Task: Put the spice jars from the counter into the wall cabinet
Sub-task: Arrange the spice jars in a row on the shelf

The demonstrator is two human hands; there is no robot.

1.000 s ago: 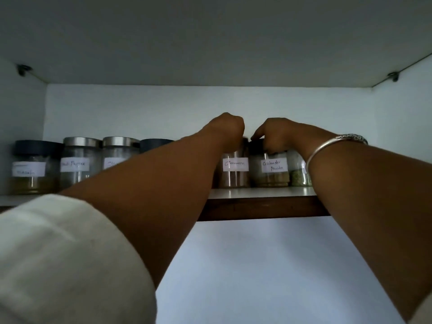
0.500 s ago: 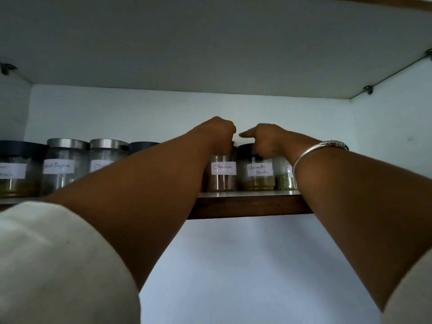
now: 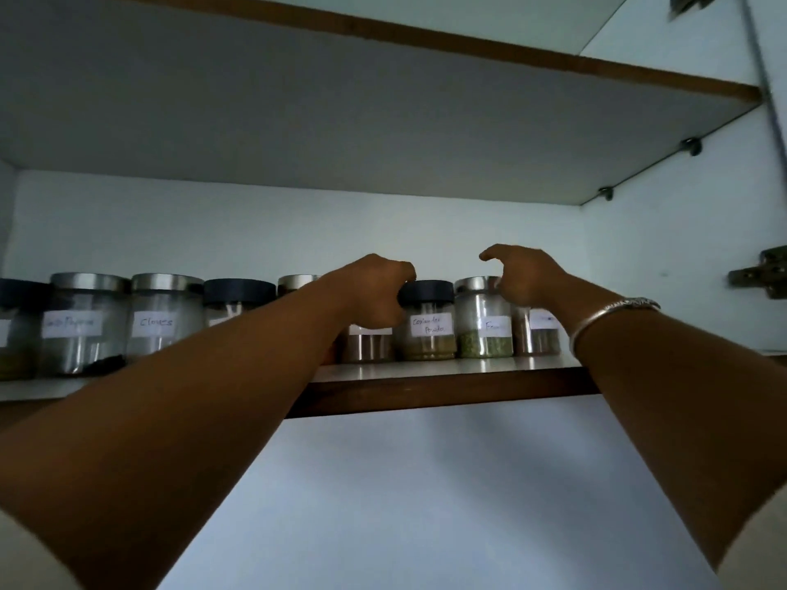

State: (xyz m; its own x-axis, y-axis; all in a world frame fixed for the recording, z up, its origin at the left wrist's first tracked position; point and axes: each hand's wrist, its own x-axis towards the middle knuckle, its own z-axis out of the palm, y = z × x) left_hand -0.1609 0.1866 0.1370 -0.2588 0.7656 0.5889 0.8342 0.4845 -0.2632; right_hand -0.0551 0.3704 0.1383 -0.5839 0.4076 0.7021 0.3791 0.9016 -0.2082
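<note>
Several labelled glass spice jars stand in a row on the cabinet shelf [image 3: 426, 393]. My left hand [image 3: 374, 291] curls over the top of the cinnamon jar [image 3: 366, 347], hiding its lid and label. Right beside it stands the black-lidded coriander powder jar [image 3: 428, 330], then a steel-lidded jar of green seeds [image 3: 483, 330]. My right hand [image 3: 519, 274] hovers above and in front of that jar with loosely hooked fingers, holding nothing. Behind my right wrist another jar [image 3: 538, 339] is partly hidden. Further left are the cloves jar [image 3: 164, 321] and a pepper jar [image 3: 85, 325].
The shelf above [image 3: 383, 121] leaves some headroom over the jar lids. A metal door hinge [image 3: 762, 272] sits on the right cabinet wall. Bare shelf shows in front of the jars and to the right of the last one. A white back wall lies below the shelf.
My right hand has lifted off the coriander jar's lid and shifted right. My left hand stays on the cinnamon jar. The view has tilted up and shows the upper shelf's edge.
</note>
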